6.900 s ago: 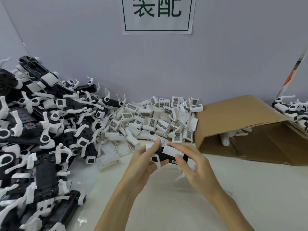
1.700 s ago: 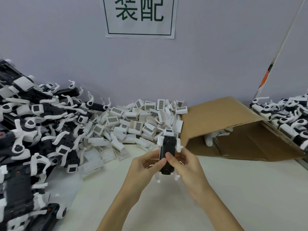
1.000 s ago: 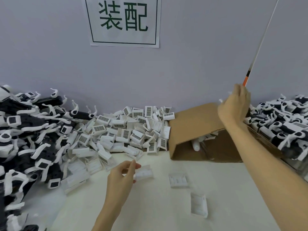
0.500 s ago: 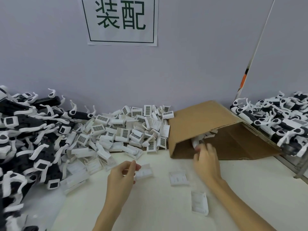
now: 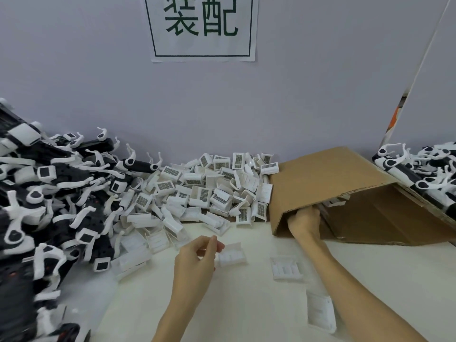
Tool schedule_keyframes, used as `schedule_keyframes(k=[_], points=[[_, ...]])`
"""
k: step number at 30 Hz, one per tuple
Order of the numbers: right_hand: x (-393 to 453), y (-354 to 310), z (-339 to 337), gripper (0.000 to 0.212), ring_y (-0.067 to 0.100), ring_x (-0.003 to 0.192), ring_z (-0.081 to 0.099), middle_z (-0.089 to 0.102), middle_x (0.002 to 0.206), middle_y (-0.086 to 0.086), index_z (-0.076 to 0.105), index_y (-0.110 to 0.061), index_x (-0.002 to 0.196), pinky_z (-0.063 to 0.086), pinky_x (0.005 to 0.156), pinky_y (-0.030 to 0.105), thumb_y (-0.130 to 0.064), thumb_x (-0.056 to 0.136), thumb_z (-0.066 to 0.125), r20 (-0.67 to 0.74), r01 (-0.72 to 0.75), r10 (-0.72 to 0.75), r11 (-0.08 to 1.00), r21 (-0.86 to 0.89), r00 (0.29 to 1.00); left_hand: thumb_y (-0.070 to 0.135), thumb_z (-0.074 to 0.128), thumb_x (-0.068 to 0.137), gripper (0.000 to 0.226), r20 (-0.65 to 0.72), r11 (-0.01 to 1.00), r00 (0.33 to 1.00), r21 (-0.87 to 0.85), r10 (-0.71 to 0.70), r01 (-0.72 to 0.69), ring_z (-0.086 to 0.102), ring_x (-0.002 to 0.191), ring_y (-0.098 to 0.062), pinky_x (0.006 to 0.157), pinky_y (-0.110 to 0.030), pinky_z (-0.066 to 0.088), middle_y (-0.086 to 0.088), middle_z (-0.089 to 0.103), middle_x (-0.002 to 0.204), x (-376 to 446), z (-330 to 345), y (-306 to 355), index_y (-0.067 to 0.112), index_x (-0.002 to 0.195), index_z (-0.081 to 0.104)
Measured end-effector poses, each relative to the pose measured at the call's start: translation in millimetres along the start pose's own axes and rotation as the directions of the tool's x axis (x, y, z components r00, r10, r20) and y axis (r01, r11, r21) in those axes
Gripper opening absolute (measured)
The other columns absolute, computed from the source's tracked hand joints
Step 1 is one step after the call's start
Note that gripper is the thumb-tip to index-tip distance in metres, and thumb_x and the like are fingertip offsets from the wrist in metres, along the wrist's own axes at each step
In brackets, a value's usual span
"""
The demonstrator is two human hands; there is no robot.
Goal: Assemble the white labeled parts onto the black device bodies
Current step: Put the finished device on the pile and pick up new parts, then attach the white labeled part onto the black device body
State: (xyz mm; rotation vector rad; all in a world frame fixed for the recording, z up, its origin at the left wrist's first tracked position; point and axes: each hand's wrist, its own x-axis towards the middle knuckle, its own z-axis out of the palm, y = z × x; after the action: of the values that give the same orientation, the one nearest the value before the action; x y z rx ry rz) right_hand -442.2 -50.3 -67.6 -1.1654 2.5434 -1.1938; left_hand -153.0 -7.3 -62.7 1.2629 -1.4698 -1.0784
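My left hand point(image 5: 197, 260) hovers over the table's middle, fingers loosely curled; a white labeled part point(image 5: 230, 255) lies just right of its fingertips, and I cannot tell whether they touch it. My right hand point(image 5: 304, 222) reaches into the mouth of the tipped cardboard box point(image 5: 350, 193); its fingers are hidden inside. Two more white parts point(image 5: 286, 269) point(image 5: 320, 313) lie loose on the table. A heap of white barcode-labeled parts point(image 5: 209, 191) sits against the wall. Black device bodies with white clips point(image 5: 49, 206) are piled at the left.
A second pile of black-and-white devices point(image 5: 424, 171) lies behind the box at the far right. A paper sign point(image 5: 202, 28) hangs on the wall. The pale table point(image 5: 246, 304) stretches toward me between my forearms.
My right hand has dropped from the far-right pile and gone into the box opening. The left hand has stayed by the white part on the table.
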Motion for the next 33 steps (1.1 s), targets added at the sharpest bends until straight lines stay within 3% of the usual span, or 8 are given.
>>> schedule_keyframes(k=[8, 17, 21, 23, 26, 29, 31, 33], points=[[-20, -11, 13, 0.006, 0.049, 0.089, 0.065, 0.069, 0.093, 0.031, 0.068, 0.012, 0.088, 0.044, 0.073, 0.037, 0.009, 0.088, 0.063, -0.052, 0.096, -0.095, 0.995, 0.02, 0.994, 0.027, 0.059, 0.11, 0.036, 0.005, 0.999, 1.0, 0.037, -0.014, 0.014, 0.065, 0.083, -0.004, 0.088, -0.052, 0.061, 0.021, 0.076, 0.086, -2, -1, 4, 0.024, 0.08, 0.079], [-23, -13, -10, 0.008, 0.044, 0.095, 0.064, 0.067, 0.098, 0.026, 0.065, 0.01, 0.098, 0.048, 0.078, 0.038, 0.01, 0.091, 0.061, 0.094, 0.09, -0.085, 0.995, -0.047, 0.992, 0.031, 0.057, 0.11, 0.034, 0.018, 0.991, 1.0, 0.133, 0.015, -0.017, 0.06, 0.068, 0.0, 0.069, -0.025, 0.047, 0.03, 0.074, 0.087, -1, -2, -1, 0.028, 0.084, 0.078], [-35, -13, -21, 0.031, 0.031, 0.072, 0.057, 0.055, 0.073, 0.008, 0.049, -0.009, 0.069, 0.04, 0.062, 0.032, 0.006, 0.095, 0.059, 0.133, 0.068, -0.059, 0.996, -0.064, 0.989, 0.033, 0.057, 0.11, 0.033, 0.008, 0.99, 1.0, 0.142, 0.024, -0.025, 0.059, 0.066, 0.0, 0.066, -0.021, 0.042, 0.031, 0.073, 0.087, 0, -2, -4, 0.028, 0.084, 0.077], [-44, -17, -30, 0.027, 0.025, 0.072, 0.055, 0.059, 0.08, 0.009, 0.052, -0.008, 0.075, 0.037, 0.059, 0.031, -0.003, 0.101, 0.059, 0.194, 0.046, -0.029, 0.995, -0.085, 0.981, 0.032, 0.057, 0.11, 0.033, 0.001, 0.988, 0.999, 0.148, 0.042, -0.042, 0.062, 0.07, 0.001, 0.064, -0.016, 0.041, 0.031, 0.073, 0.087, 1, -2, -3, 0.028, 0.084, 0.077], [-64, -27, -40, 0.016, 0.035, 0.104, 0.064, 0.07, 0.11, 0.017, 0.067, -0.001, 0.111, 0.046, 0.077, 0.033, -0.01, 0.105, 0.055, 0.298, 0.115, -0.07, 0.984, -0.138, 0.952, 0.027, 0.059, 0.109, 0.027, -0.047, 0.976, 0.993, 0.191, 0.112, -0.101, 0.064, 0.088, 0.002, 0.067, -0.012, 0.04, 0.022, 0.074, 0.087, 4, -3, -7, 0.03, 0.087, 0.075], [-93, -44, -44, 0.018, 0.033, 0.107, 0.062, 0.067, 0.114, 0.017, 0.062, -0.002, 0.11, 0.049, 0.083, 0.036, -0.015, 0.108, 0.051, 0.345, 0.19, -0.122, 0.967, -0.17, 0.93, 0.018, 0.07, 0.103, 0.01, -0.116, 0.839, 0.936, 0.488, 0.334, -0.239, 0.062, 0.114, -0.016, 0.084, -0.022, 0.046, 0.009, 0.069, 0.115, 6, -12, -16, 0.023, 0.111, 0.073], [-111, -58, -44, 0.02, 0.03, 0.109, 0.058, 0.061, 0.118, 0.017, 0.051, -0.009, 0.096, 0.041, 0.077, 0.032, -0.023, 0.109, 0.048, 0.376, 0.209, -0.107, 0.948, -0.24, 0.92, 0.009, 0.085, 0.087, 0.037, -0.104, 0.662, 0.893, 0.71, 0.438, -0.241, 0.062, 0.129, -0.041, 0.098, -0.047, 0.055, -0.014, 0.068, 0.136, 14, -20, -28, 0.008, 0.123, 0.075], [-123, -69, -42, 0.022, 0.029, 0.113, 0.056, 0.056, 0.124, 0.018, 0.052, -0.009, 0.103, 0.036, 0.077, 0.029, -0.029, 0.11, 0.046, 0.38, 0.221, -0.103, 0.934, -0.281, 0.919, 0.018, 0.089, 0.086, 0.058, -0.112, 0.594, 0.908, 0.787, 0.404, -0.167, 0.048, 0.147, -0.051, 0.112, -0.063, 0.044, -0.026, 0.05, 0.159, 20, -29, -33, 0.009, 0.14, 0.069]])
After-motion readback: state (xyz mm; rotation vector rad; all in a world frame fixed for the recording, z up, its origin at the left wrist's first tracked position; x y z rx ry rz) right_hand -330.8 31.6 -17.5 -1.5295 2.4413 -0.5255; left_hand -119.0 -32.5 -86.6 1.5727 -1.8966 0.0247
